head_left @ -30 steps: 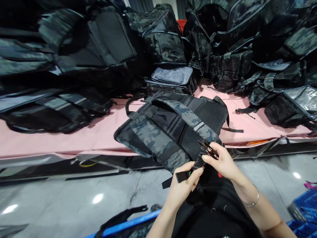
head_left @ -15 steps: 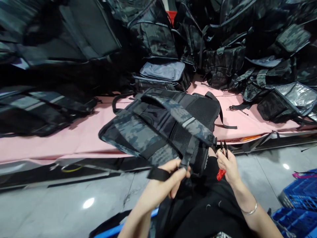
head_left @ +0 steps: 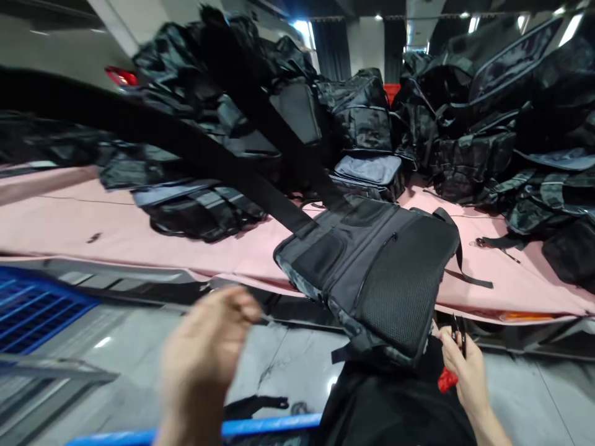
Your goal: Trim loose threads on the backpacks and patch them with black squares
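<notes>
A dark camouflage backpack (head_left: pixel 376 272) lies with its mesh back panel up, half on the pink table (head_left: pixel 139 238) and half over its front edge toward my lap. Its long black straps (head_left: pixel 223 161) fly up and to the left, blurred. My left hand (head_left: pixel 204 353) is low at the centre left, smeared by motion, away from the bag, fingers curled. My right hand (head_left: pixel 465 365) is at the bag's lower right corner, closed round small thread snips (head_left: pixel 453 353) with a red handle and black blades pointing up.
Many more dark backpacks (head_left: pixel 362 118) are piled along the back of the table and at the right (head_left: pixel 534 186). A blue plastic crate (head_left: pixel 32 310) stands at the left, a blue rim (head_left: pixel 260 427) near my lap. The floor is glossy grey tile (head_left: pixel 288 365).
My left hand has let go of the strap and swung left. The backpack has shifted, its shoulder straps flung up and left. My view has turned left. The right hand still holds the snips.
</notes>
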Tool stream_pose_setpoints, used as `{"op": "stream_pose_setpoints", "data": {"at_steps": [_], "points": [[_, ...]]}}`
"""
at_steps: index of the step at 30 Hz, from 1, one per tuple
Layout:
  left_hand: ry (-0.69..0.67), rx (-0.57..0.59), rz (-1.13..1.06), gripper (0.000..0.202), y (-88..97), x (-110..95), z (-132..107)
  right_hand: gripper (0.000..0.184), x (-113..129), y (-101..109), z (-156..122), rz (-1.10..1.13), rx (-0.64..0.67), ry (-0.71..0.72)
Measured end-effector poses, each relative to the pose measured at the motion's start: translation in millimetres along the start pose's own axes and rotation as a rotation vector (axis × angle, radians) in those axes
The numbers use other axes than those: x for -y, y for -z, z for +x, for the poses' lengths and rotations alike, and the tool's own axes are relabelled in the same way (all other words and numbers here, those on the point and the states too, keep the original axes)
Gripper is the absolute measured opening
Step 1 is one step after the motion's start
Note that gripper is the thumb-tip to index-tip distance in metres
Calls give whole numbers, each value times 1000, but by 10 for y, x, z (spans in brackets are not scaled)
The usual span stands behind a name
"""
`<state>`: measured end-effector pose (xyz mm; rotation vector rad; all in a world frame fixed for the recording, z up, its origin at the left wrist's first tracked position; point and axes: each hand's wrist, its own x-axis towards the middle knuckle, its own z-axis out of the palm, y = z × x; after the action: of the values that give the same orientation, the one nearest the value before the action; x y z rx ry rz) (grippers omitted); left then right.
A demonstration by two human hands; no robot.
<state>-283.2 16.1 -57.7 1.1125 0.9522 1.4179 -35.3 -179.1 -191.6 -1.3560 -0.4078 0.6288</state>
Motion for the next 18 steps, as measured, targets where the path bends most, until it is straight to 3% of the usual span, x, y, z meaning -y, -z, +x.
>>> {"op": "stream_pose_setpoints", "data": {"at_steps": [4,5,6,9,12,15,18], "points": [[445,544,92,32,-160,666,-858,32,-3,-129,-48,-275,69,190],[552,636,43,36,-232,825,-1042,32,-9,-153,-59,-347,105,239],[625,651,-18,38,-311,964,-1184,33,-19,-170,-69,-412,141,287],[696,394,-335,36,-525,1203,-1287,42,-67,-189,-96,-552,198,404],[723,56,-518,21,-576,1189,-980,48,-109,-190,-129,-658,160,460],[737,-140,-511,14,-353,1081,-533,45,-108,-199,-150,-732,116,482],[648,-297,-539,22,172,1001,-183,44,-45,-197,-96,-714,105,491]]}}
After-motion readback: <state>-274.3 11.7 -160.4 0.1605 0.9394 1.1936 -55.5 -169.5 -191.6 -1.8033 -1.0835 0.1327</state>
